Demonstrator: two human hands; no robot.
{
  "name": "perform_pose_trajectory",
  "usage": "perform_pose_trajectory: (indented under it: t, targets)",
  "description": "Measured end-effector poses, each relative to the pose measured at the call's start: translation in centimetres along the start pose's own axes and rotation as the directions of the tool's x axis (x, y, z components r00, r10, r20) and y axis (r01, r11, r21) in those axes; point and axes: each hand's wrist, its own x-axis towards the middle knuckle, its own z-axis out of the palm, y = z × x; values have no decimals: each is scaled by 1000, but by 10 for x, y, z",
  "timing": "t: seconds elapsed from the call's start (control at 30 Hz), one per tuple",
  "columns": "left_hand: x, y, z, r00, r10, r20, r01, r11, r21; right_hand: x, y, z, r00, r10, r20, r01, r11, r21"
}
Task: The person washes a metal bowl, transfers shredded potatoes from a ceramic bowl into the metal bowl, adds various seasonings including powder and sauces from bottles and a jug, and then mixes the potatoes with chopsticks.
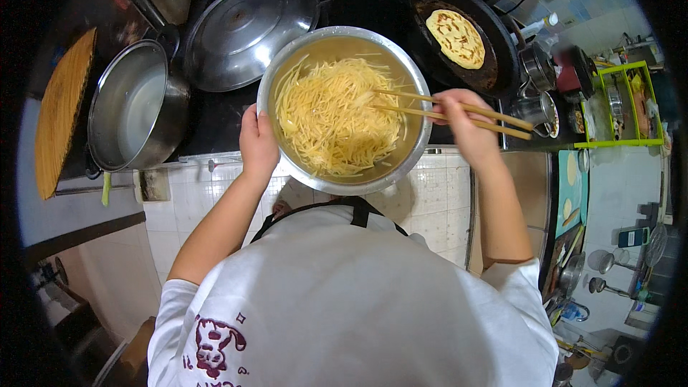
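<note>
My left hand (259,142) grips the left rim of a large stainless steel bowl (352,187), held over the counter's front edge. Pale yellow shreds, perhaps of potato, fill much of the bowl (344,118). A pair of long wooden chopsticks (497,118) is held in my right hand (467,123); their tips rest among the shreds at the right. Behind the bowl, to the right, a browned flatbread (456,39) lies in a dark wok-like pan (497,72).
Left of the bowl are a domed metal lid (252,27) and a deep steel pot (134,113) with cloudy liquid. A wooden board (64,118) stands at the far left. Metal pots (537,64) and a green rack (618,144) are at the right, with a teal mat (578,193) below.
</note>
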Motion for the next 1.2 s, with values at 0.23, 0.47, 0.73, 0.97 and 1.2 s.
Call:
perform_pose_trajectory:
  t: [0.23,0.47,0.73,0.97,1.2]
  targets:
    - [1,2,6,1000,-2,11,1,999,51,5,45,19,961,275,-39,-240,892,383]
    - [-2,11,5,999,20,-34,-16,994,104,-13,-11,65,990,134,41,-138,876,462]
    - [0,6,4,999,-22,-27,22,1000,7,-4,-19,114,825,-492,279,521,853,-37]
    - [-3,8,2,1000,3,-17,-1,994,107,34,-9,49,998,-4,68,15,987,-159]
    - [-6,22,6,1000,-21,3,20,996,83,76,35,77,991,-41,-124,26,992,-120]
